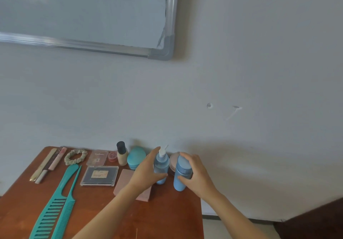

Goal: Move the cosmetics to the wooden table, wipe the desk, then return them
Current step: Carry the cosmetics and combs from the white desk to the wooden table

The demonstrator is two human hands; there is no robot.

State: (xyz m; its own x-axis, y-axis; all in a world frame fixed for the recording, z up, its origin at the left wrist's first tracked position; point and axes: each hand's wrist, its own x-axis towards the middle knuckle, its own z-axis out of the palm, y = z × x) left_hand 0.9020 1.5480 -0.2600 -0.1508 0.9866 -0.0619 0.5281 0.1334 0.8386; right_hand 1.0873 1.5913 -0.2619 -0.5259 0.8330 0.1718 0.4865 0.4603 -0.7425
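On the worktop [167, 212], the left grip [148, 170] curls round a spray bottle [161, 164], the right grip [196, 173] round a blue bottle [179, 184].

A plain domestic room, seemingly a bedroom or dorm corner: a reddish wooden desk [167, 218] at lower left crowded with cosmetics [100, 175], teal combs [64, 182] and a scrunchie [67, 159], against a pale painted wall [259, 62] with a whiteboard [83, 10] upper left.

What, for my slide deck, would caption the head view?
Left hand grips a spray bottle, right hand a blue bottle, on a table beside two combs.
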